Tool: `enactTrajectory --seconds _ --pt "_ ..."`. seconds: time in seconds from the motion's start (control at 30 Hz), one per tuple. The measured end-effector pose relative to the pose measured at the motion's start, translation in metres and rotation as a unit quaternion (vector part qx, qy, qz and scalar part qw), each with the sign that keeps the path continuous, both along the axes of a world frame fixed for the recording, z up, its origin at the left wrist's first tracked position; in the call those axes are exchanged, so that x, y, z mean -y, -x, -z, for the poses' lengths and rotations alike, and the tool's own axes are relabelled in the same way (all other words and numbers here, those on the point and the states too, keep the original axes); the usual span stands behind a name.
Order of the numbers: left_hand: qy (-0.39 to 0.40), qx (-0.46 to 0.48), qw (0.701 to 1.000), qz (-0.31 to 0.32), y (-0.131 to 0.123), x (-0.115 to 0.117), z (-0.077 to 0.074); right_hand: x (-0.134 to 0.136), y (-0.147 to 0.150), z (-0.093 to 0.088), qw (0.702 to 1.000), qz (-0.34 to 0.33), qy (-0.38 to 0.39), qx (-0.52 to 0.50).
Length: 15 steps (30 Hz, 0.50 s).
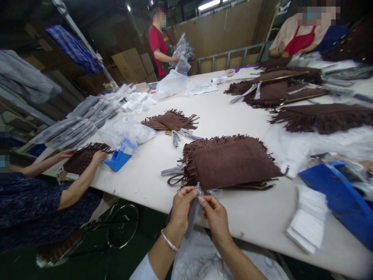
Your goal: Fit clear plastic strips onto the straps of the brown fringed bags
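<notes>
plastic-wrapped piece (199,189), over the near part of the white table (145,186), just beside the near left corner of a fringed brown bag (230,163). my left hand (181,208) and my right hand (216,217) are close to each other, each with thumb and fingers pinched on the piece; what lies inside the wrapping is too small for me to tell. a grey strip (190,219) hangs below, between my wrists, and a bracelet (169,241) encircles the left one.

the bag lies flat, fringe along its far and left sides, with a dark strap loop (174,179) at its left end. beyond it lies a second fringed bag (171,119). to my right, a stack of white sheets (309,217) rests near a blue box (340,198); farther off on that side, more brown bags (274,91) lie in a heap.

to my left, a blue tape dispenser (117,160) stands near a co-worker's hands, which hold a brown fringed item (80,157); grey wrapped packets (84,116) are piled beyond. across the table, one co-worker (163,42) holds clear plastic bags (183,50), and another wears a red apron (303,39).
</notes>
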<state>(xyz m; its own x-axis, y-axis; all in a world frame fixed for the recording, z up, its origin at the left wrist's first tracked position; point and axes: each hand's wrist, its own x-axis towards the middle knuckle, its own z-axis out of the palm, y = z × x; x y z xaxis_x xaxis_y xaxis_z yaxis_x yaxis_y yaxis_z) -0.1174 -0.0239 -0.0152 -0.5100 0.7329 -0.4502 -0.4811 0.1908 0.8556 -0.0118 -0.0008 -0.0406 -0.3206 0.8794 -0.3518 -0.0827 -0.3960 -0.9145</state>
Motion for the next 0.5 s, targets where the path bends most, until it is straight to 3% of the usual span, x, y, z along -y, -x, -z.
enactTrajectory --seconds 0.23,0.5 --pt "0.02 -0.055 0.997 0.057 0.003 0.0 -0.006 0.004 -0.003 0.004 1.0 0.009 0.006 0.008" --pt "0.026 -0.1 0.991 0.081 0.004 0.009 -0.002 0.008 -0.002 0.007 0.999 0.022 0.032 -0.014"
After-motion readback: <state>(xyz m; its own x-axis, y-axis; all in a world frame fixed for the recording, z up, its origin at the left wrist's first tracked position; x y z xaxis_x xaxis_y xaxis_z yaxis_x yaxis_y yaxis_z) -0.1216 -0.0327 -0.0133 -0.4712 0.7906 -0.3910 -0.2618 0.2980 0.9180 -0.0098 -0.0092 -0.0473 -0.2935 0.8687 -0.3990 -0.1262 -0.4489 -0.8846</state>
